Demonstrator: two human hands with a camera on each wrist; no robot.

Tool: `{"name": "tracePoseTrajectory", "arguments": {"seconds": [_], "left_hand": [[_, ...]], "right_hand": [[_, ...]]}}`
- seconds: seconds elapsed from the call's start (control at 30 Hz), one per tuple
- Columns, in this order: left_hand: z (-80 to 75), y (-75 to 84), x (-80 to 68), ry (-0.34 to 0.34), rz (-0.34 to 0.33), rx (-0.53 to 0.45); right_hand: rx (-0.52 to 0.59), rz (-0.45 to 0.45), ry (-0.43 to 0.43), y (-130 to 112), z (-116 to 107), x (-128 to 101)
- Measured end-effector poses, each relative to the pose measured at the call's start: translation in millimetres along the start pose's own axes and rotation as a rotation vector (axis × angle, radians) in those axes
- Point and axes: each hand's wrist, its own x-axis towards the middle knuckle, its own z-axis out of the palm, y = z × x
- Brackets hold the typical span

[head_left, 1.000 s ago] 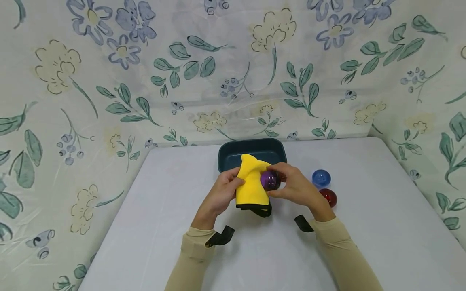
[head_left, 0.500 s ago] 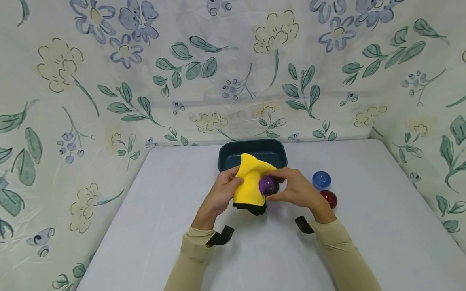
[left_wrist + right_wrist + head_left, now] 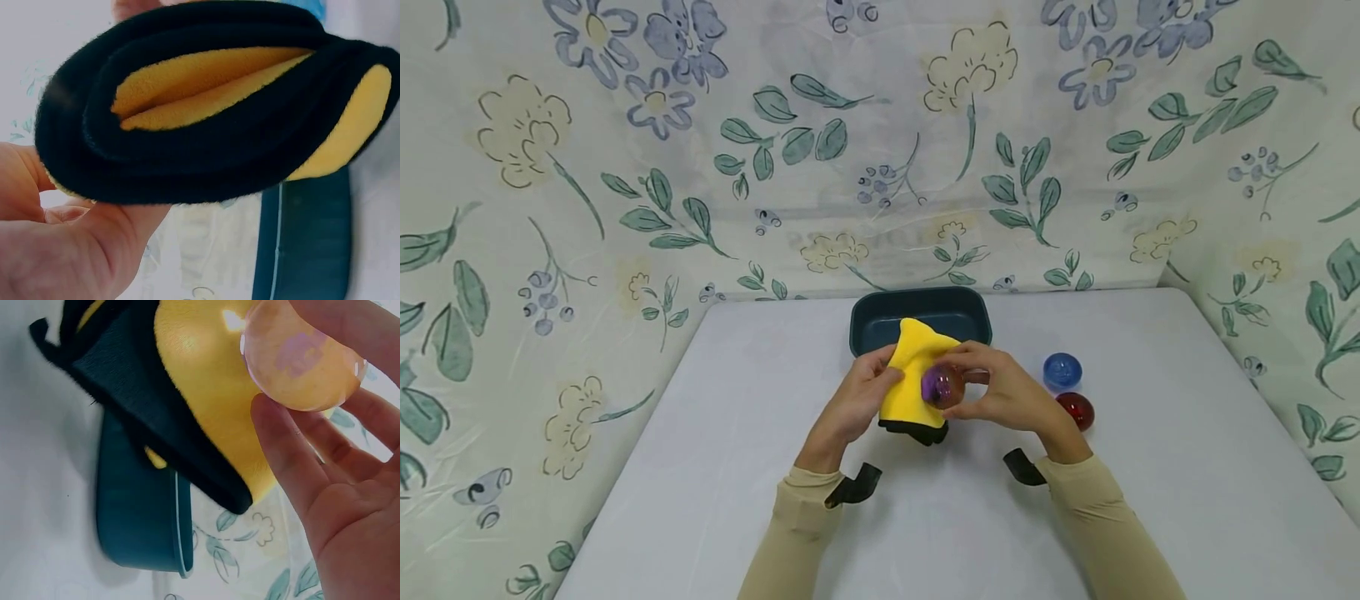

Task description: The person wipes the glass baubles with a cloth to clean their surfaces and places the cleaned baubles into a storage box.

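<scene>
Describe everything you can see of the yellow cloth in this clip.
The yellow cloth is folded into several layers, with dark edging along its borders; its surface looks soft and fuzzy. It is held above the table, before the teal tray; in the head view it shows a peaked top and dark-edged lower end. The left hand grips its side. The right hand holds a translucent purple ball at its face; whether ball and cloth touch is unclear.

Yellow cloth [image 3: 917,354] edged in black, with a see-through ball [image 3: 942,386] that seems purple-tinted. Dark teal tray [image 3: 921,291], blue round object [image 3: 1062,372], red round object [image 3: 1077,411], whitish worktop [image 3: 737,417], beige sleeves [image 3: 808,533]. Pale backdrop [image 3: 880,133] printed with green leaves, blue and yellow flowers.
</scene>
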Motion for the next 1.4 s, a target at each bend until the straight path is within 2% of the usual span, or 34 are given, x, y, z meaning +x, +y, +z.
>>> {"name": "tracePoseTrajectory", "arguments": {"seconds": [0.2, 0.6, 0.83, 1.13, 1.4], "left_hand": [[2.7, -2.6, 1.5, -0.050, -0.009, 0.021], [3.1, 1.3, -0.6, -0.078, -0.040, 0.026], [0.9, 2.7, -2.5, -0.053, -0.044, 0.052], [0.3, 8.5, -4.8, -0.009, -0.050, 0.052], [0.1, 9.2, -7.3, -0.005, -0.036, 0.020]], "right_hand": [[0.018, -0.020, 0.025, -1.1, -1.1, -0.2], [-0.028, -0.039, 0.130, -0.8, -0.4, 1.6], [-0.122, -0.025, 0.172, 0.5, 0.0, 2.0], [-0.114, 0.011, 0.184, 2.6, 1.6, 3.8], [-0.105, 0.061, 0.176, 5.4, 4.0, 4.0]]}}
